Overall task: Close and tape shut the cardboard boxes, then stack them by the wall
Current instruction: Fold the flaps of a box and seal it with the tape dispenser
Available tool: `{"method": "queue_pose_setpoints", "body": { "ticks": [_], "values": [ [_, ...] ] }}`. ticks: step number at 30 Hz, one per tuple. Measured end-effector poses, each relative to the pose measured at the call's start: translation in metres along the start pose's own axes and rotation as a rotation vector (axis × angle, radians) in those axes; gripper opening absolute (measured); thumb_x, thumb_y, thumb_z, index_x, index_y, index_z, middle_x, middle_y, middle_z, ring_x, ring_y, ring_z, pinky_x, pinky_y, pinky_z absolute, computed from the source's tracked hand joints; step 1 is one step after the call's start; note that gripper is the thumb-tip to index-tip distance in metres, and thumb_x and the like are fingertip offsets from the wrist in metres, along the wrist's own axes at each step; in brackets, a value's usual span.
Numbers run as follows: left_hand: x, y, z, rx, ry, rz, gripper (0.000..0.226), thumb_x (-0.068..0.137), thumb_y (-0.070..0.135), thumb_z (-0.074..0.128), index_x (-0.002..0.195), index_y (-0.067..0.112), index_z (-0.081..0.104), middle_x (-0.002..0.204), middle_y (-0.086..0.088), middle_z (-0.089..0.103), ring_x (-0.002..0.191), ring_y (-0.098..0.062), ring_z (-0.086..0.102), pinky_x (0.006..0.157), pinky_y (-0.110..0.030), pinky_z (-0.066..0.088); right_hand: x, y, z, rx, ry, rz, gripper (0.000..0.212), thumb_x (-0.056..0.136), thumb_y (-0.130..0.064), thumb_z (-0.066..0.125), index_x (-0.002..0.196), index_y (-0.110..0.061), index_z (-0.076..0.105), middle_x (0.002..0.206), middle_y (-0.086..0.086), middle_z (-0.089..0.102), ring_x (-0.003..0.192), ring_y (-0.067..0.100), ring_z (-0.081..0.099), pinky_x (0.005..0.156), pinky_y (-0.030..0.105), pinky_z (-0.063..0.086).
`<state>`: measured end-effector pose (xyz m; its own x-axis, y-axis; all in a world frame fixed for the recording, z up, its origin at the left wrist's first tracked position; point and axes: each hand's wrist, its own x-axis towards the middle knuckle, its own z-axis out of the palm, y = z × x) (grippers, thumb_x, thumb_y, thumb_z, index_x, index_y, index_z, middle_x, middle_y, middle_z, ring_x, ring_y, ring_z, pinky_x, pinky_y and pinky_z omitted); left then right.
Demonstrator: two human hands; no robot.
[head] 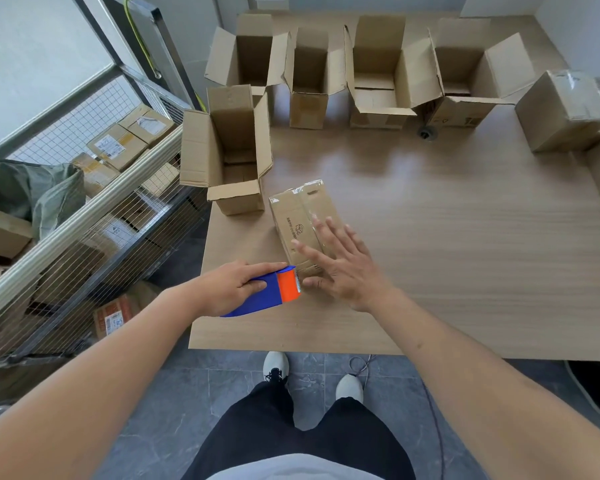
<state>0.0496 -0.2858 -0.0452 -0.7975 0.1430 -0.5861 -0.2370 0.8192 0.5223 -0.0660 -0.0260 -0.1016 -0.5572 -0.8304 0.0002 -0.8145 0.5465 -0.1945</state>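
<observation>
You have one view only, a wide-angle camera on your own head, tilted forward and steeply down. It looks over the wooden table (465, 237) from its near edge, close enough that both forearms fill the lower corners, with the floor (187, 393) and your shoes at the bottom. The far wall bends at the frame's top edge.

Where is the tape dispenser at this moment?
The tape dispenser is in the left hand, near the table's front left edge, its orange end against the closed box under the right hand.
</observation>
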Motion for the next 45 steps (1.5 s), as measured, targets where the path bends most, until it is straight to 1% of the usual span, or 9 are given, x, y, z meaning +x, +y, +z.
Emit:
{"method": "queue_pose_setpoints", "body": {
  "ticks": [5, 9, 13, 21, 25, 28, 32, 37, 45],
  "values": [
    [-0.010, -0.012, 0.007, -0.143, -0.023, 0.017, 0.052, 0.110, 0.033, 0.039, 0.144, 0.071, 0.027, 0.131, 0.005, 0.058, 0.115, -0.025, 0.055, 0.103, -0.049, 0.045, 0.000, -0.003, 0.029, -0.101, 0.064, 0.049, 0.065, 0.098, -0.057, 0.033, 0.159, -0.052, 0.010, 0.172, 0.003, 0.010, 0.158, 0.028, 0.011, 0.125, 0.049, 0.016],
    [-0.018, -0.017, 0.013, -0.236, -0.037, 0.067, 0.055, 0.110, 0.028, 0.041, 0.148, 0.065, 0.027, 0.141, 0.016, 0.054, 0.122, -0.017, 0.053, 0.108, -0.044, 0.042, 0.000, -0.001, 0.031, -0.115, 0.129, 0.058, 0.067, 0.097, -0.049, 0.049, 0.157, -0.053, 0.020, 0.171, 0.001, 0.014, 0.157, 0.026, 0.015, 0.126, 0.046, 0.015],
    [-0.025, -0.031, 0.021, -0.259, 0.016, 0.068, 0.054, 0.110, 0.030, 0.043, 0.148, 0.064, 0.027, 0.139, 0.012, 0.053, 0.123, -0.012, 0.051, 0.108, -0.043, 0.041, 0.001, -0.001, 0.030, -0.087, 0.110, 0.071, 0.073, 0.096, -0.050, 0.059, 0.156, -0.055, 0.019, 0.171, 0.000, 0.013, 0.157, 0.025, 0.014, 0.126, 0.046, 0.014],
    [-0.010, -0.029, 0.020, -0.197, 0.045, 0.009, 0.051, 0.110, 0.033, 0.036, 0.143, 0.071, 0.025, 0.133, 0.007, 0.059, 0.112, -0.021, 0.057, 0.101, -0.045, 0.045, 0.005, -0.004, 0.014, -0.026, -0.031, 0.087, 0.066, 0.097, -0.070, 0.032, 0.155, -0.060, 0.002, 0.172, -0.004, -0.006, 0.158, 0.020, -0.008, 0.126, 0.041, -0.006],
    [0.008, -0.025, 0.025, -0.231, -0.011, -0.076, 0.042, 0.110, 0.035, 0.032, 0.147, 0.056, 0.033, 0.133, 0.014, 0.058, 0.116, -0.015, 0.056, 0.105, -0.041, 0.041, 0.005, -0.004, 0.009, 0.002, -0.075, 0.102, 0.067, 0.099, -0.066, 0.039, 0.155, -0.061, 0.002, 0.171, -0.006, -0.012, 0.157, 0.018, -0.013, 0.125, 0.041, -0.009],
    [0.007, -0.042, 0.035, -0.141, -0.037, -0.173, 0.041, 0.110, 0.033, 0.032, 0.148, 0.046, 0.038, 0.133, 0.009, 0.059, 0.120, -0.019, 0.055, 0.105, -0.041, 0.039, 0.006, -0.005, 0.004, 0.034, -0.140, 0.107, 0.067, 0.099, -0.066, 0.037, 0.153, -0.063, -0.002, 0.170, -0.008, -0.018, 0.156, 0.017, -0.019, 0.125, 0.042, -0.011],
    [0.002, -0.053, 0.045, -0.241, 0.048, -0.177, 0.037, 0.110, 0.035, 0.033, 0.144, 0.047, 0.041, 0.120, 0.006, 0.065, 0.106, -0.018, 0.060, 0.101, -0.043, 0.046, 0.007, -0.008, 0.001, 0.089, -0.142, 0.121, 0.068, 0.095, -0.072, 0.040, 0.153, -0.063, 0.005, 0.170, -0.010, -0.015, 0.155, 0.015, -0.020, 0.126, 0.043, -0.010],
    [0.023, -0.048, 0.056, -0.082, 0.163, -0.154, 0.049, 0.105, 0.044, 0.043, 0.150, 0.056, 0.026, 0.097, -0.005, 0.061, 0.084, -0.021, 0.059, 0.074, -0.038, 0.046, 0.011, -0.026, 0.004, 0.138, -0.026, 0.222, 0.063, 0.087, -0.078, 0.042, 0.146, -0.058, 0.033, 0.170, -0.007, 0.008, 0.158, 0.020, -0.003, 0.126, 0.048, -0.003],
    [0.036, -0.037, 0.087, -0.090, 0.440, -0.308, 0.073, 0.092, 0.052, 0.066, 0.153, 0.055, 0.025, 0.094, -0.005, 0.047, 0.084, -0.026, 0.052, 0.072, -0.032, 0.039, 0.020, -0.043, 0.038, -0.084, 0.316, 0.224, 0.054, 0.084, -0.055, 0.061, 0.133, -0.033, 0.059, 0.158, 0.013, 0.042, 0.149, 0.039, 0.033, 0.119, 0.064, 0.021]
  ]
}}
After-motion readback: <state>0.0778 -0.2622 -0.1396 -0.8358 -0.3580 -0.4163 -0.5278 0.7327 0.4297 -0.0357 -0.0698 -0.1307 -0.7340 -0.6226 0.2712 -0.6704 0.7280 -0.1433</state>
